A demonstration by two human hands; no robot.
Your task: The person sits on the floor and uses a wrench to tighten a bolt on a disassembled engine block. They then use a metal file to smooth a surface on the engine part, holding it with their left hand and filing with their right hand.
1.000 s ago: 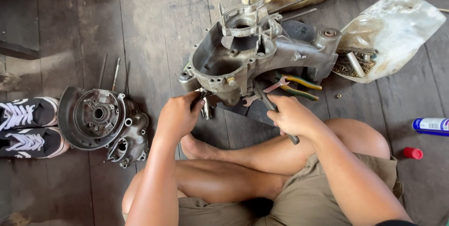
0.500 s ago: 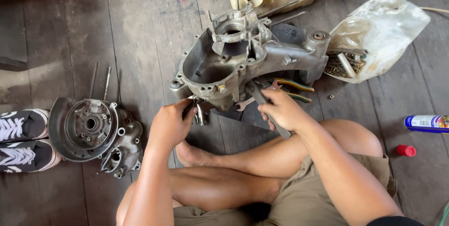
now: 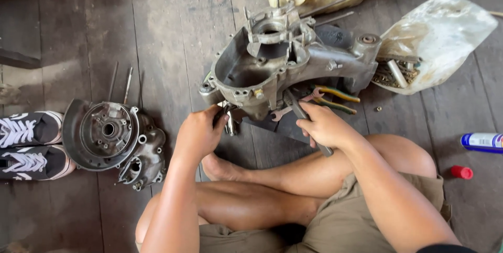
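Two bare hands work at the near edge of a grey engine crankcase [image 3: 285, 67] that sits on the wooden plank floor [image 3: 173, 33], just in front of the person's crossed legs. The right hand [image 3: 324, 125] is closed round the handle of a dark wrench [image 3: 301, 114]; its head end runs up under the lower rim of the crankcase, and the handle's tail sticks out past the heel of the hand. The left hand [image 3: 200, 133] is curled against the casting's near left corner, fingers pinched on a small metal part [image 3: 229, 122] there; what that part is cannot be made out.

To do this well, the wrench should probably sit square and fully home on its fastener before any force goes on, with the pull kept steady and in line with the handle, so it does not slip off the corners. The left hand seems best used as a brace, pressing the casting down so it does not rock on the board under it.

Pliers with yellow-green grips [image 3: 335, 98] lie just beyond the right hand. A round side cover [image 3: 107, 135] rests well to the left, next to a pair of black-and-white shoes [image 3: 26, 145]. A plastic bag of bolts [image 3: 435, 38] lies to the right, with a spray can [image 3: 482, 142] and a red cap [image 3: 462, 172] further off.
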